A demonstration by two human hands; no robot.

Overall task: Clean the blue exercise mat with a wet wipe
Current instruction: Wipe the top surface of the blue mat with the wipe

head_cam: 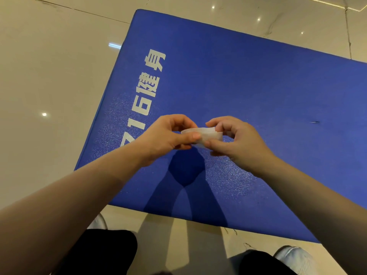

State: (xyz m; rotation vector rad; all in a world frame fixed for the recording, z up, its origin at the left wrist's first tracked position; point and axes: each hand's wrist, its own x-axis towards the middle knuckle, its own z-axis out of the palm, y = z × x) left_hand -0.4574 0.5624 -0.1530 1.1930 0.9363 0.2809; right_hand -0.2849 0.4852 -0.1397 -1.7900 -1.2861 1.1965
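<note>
A blue exercise mat [248,92] with white printed characters along its left side lies flat on the floor and fills most of the view. Above its near half I hold a small folded white wet wipe [206,134] between both hands. My left hand [168,135] pinches the wipe's left end between thumb and fingers. My right hand [236,139] pinches its right end the same way. The wipe hangs in the air, clear of the mat, and the hands cast a shadow on the mat below.
Glossy beige floor tiles [49,76] surround the mat on the left, far and near sides. My dark trouser legs [103,253] and pale shoes [294,257] stand just off the mat's near edge. A small dark mark [315,122] shows on the mat at the right.
</note>
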